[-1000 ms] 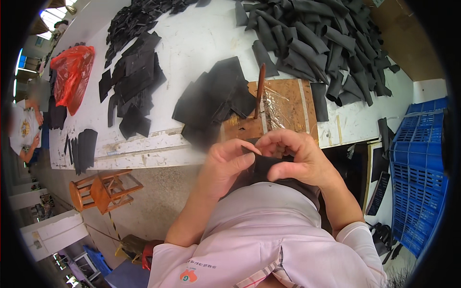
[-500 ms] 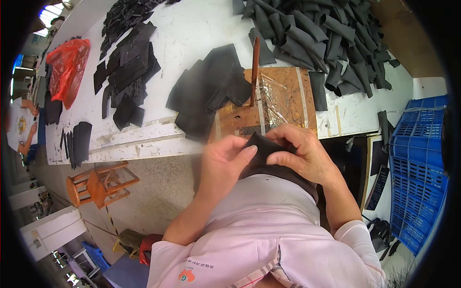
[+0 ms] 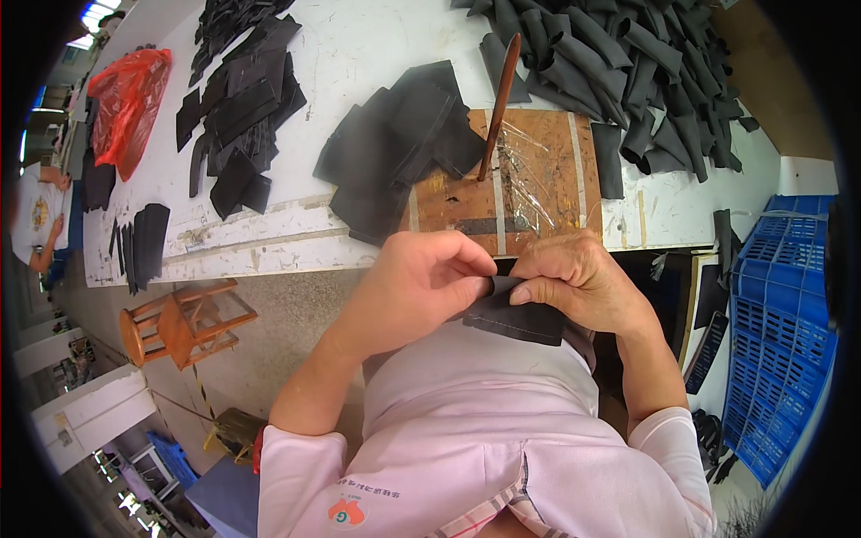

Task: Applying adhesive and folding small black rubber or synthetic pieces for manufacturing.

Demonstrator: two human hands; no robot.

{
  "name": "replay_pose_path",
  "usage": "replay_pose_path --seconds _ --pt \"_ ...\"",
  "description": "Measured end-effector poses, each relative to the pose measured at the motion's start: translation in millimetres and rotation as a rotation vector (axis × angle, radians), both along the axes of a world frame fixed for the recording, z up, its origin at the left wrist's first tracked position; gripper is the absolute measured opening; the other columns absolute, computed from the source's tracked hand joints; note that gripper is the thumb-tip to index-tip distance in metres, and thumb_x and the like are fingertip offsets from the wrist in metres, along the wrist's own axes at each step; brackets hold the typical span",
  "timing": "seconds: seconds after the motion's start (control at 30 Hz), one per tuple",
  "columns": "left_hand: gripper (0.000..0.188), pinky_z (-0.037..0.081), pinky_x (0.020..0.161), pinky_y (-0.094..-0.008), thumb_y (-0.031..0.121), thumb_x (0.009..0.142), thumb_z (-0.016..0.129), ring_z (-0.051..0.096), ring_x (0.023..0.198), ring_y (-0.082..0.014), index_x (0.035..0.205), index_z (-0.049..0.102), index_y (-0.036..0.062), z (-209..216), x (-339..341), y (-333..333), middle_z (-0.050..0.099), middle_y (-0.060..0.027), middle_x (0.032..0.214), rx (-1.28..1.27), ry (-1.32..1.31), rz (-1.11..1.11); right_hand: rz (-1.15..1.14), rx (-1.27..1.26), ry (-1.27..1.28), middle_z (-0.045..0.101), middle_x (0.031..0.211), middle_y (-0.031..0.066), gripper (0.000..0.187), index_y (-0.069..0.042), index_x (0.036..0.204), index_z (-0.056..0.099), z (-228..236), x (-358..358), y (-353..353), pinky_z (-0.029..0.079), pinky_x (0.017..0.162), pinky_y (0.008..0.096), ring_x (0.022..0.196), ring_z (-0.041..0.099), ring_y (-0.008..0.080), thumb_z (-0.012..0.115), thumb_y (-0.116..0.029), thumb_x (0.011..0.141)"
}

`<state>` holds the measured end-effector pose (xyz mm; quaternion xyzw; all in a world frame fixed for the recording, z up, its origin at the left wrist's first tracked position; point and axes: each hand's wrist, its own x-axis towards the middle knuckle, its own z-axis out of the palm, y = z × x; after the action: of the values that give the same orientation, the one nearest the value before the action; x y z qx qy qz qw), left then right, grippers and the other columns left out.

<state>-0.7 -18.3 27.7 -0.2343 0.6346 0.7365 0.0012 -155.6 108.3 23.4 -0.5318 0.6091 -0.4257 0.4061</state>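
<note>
Both my hands pinch a black fabric piece [image 3: 516,323] by its upper edge, just in front of my body at the table's front. A line of pale stitching runs along the piece's lower part. My left hand [image 3: 426,285] grips its upper left corner between thumb and fingers. Beside it, my right hand [image 3: 574,282] holds the edge with thumb and curled fingers. Beyond the hands lies a wooden board [image 3: 547,179] with tape strips across it, and a reddish-brown stick [image 3: 500,108] rises from it. A stack of flat black pieces [image 3: 386,143] overlaps the board's left side.
Tubular black pieces [image 3: 628,81] are heaped at the far right of the white table [image 3: 269,238]. More flat pieces [image 3: 242,117] and a red plastic bag [image 3: 130,112] lie to the left. Blue crates [image 3: 780,332] stand at right; a wooden stool [image 3: 184,323] stands on the left floor.
The fabric piece has come down and turned, so its stitched lower part now hangs below my fingers. My left hand has shifted its grip beside the right. The view has moved slightly.
</note>
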Motion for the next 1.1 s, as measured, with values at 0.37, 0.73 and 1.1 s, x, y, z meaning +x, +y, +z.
replay_pose_path --seconds 0.37,0.73,1.1 --pt "0.008 0.043 0.054 -0.0198 0.001 0.075 0.062 0.054 0.063 -0.004 0.081 0.056 -0.0013 -9.9 -4.8 42.9 0.059 -0.0045 0.067 -0.096 0.123 0.572 -0.414 -0.288 0.187 0.052 0.075 0.0096 0.033 -0.001 0.086 0.058 2.4 37.1 -6.8 0.045 0.052 0.0301 0.064 0.055 0.0209 0.074 -0.014 0.06" --pt "0.014 0.038 0.042 -0.0181 -0.007 0.072 0.059 0.051 0.051 -0.0056 0.083 0.055 -0.0003 -22.6 -5.0 35.0 0.06 -0.0062 0.071 -0.365 0.213 0.763 -0.535 -0.398 0.575 0.05 0.069 0.0098 0.02 -0.001 0.079 0.055 -28.3 49.2 -25.0 0.044 0.047 0.0326 0.056 0.052 0.0242 0.06 0.005 0.06" --pt "0.019 0.034 0.044 -0.0158 -0.011 0.069 0.05 0.045 0.056 -0.0004 0.085 0.054 -0.0015 -26.6 -8.8 25.8 0.055 0.0 0.072 0.019 0.215 0.638 -0.328 0.139 -1.343 0.048 0.063 -0.0013 0.014 -0.004 0.073 0.056 -25.5 44.1 -18.8 0.031 0.05 0.0204 0.054 0.038 0.0069 0.06 -0.016 0.08"
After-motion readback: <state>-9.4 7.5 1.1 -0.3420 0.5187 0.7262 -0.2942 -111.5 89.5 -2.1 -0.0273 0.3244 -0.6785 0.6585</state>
